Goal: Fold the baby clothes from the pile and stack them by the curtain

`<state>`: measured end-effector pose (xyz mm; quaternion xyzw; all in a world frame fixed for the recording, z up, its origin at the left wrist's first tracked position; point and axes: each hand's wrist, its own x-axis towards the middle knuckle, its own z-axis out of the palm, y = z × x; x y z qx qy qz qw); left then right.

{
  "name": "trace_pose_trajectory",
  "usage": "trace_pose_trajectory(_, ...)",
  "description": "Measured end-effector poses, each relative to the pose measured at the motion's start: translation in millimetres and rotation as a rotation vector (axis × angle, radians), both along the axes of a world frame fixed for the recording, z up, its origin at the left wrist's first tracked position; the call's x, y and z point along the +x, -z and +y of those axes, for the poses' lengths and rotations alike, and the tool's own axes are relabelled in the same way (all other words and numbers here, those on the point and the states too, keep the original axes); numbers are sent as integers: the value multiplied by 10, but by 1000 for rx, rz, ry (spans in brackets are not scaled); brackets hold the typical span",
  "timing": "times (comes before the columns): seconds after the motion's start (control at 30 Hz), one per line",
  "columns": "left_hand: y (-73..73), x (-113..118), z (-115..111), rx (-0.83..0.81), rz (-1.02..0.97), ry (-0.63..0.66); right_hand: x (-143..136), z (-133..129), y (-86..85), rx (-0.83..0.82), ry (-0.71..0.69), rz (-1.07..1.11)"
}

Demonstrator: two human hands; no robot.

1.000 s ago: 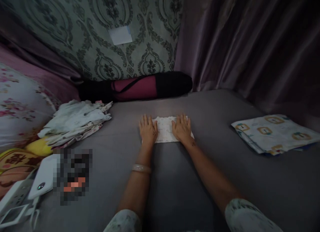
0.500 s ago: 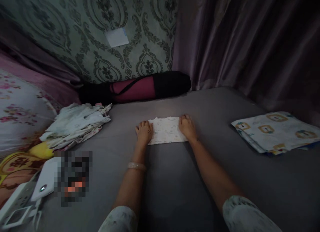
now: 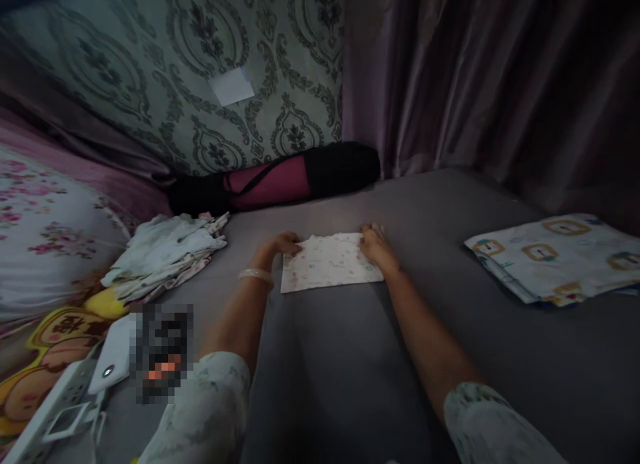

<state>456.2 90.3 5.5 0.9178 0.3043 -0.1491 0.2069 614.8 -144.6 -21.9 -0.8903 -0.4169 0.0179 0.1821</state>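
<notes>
A white cloth point(image 3: 330, 264) with a small faint print lies folded into a flat rectangle on the grey bed sheet point(image 3: 330, 357). At its upper left corner, my left hand point(image 3: 286, 243) has its fingers bent down and closed on the edge. A pale bangle point(image 3: 256, 274) circles that wrist. My right hand point(image 3: 375, 245) is at the upper right edge, thumb over the cloth and fingers curled around the side. The undersides of both hands are hidden.
Rumpled clothes point(image 3: 163, 254) are piled at left, beside a floral pillow point(image 3: 55, 237). Nearer lie a white device point(image 3: 117, 357) and a power strip point(image 3: 55, 411). A long black-and-pink bag point(image 3: 280, 181) lines the wall. Folded patterned fabric point(image 3: 550, 257) rests at right.
My left hand has shifted up and outward from lying flat on the cloth's left side to its upper left corner, uncovering more of the cloth. My right hand stays at the right edge.
</notes>
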Motion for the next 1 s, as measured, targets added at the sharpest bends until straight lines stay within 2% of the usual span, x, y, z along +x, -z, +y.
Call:
trace_pose_trajectory(0.1, -23, -65, -30, -35, -70, 4, 12, -4, -68, -1, 28, 16)
trace_pose_trajectory(0.17, -88, -131, -41, -42, -143, 6, 39, -24, -136, 18, 16, 55)
trace_pose_trajectory(0.23, -210, -209, -32, -47, -197, 11, 74, -56, -237, 53, -1, 110)
trace_pose_trajectory(0.3, -392, -290, -11, -90, -293, 33, 101, -93, -372, 118, -11, 154)
trace_pose_trajectory(0.37, -619, -369, 3, -142, -459, 64, 110, -129, -533, 263, -31, 136)
trace_pose_trajectory(0.43, -846, -447, -11, -150, -653, 78, 102, -161, -692, 481, -84, 54)
trace_pose_trajectory(0.5, -1002, -529, -58, -63, -804, 52, 88, -193, -815, 675, -150, -28)
trace_pose_trajectory(0.53, -1029, -572, -91, 9, -859, 32, 84, -210, -853, 731, -184, -51)
trace_pose_trajectory(0.57, -1011, -616, -127, 85, -893, 18, 83, -228, -873, 751, -217, -57)
trace_pose_trajectory(0.63, -836, -708, -208, 208, -885, 16, 92, -266, -857, 674, -291, -12)
trace_pose_trajectory(0.7, -516, -800, -299, 217, -785, 68, 111, -301, -786, 448, -360, 114)
trace_pose_trajectory(0.77, -158, -887, -396, 131, -663, 160, 132, -331, -696, 143, -404, 285)
trace_pose_trajectory(0.83, 118, -962, -488, 110, -578, 200, 152, -355, -629, -108, -410, 427)
trace_pose_trajectory(0.9, 245, -1017, -555, 121, -541, 191, 168, -372, -602, -212, -401, 494)
trace_pose_trajectory(1.0, 213, -1015, -598, 144, -487, 130, 159, -344, -607, -170, -382, 458)
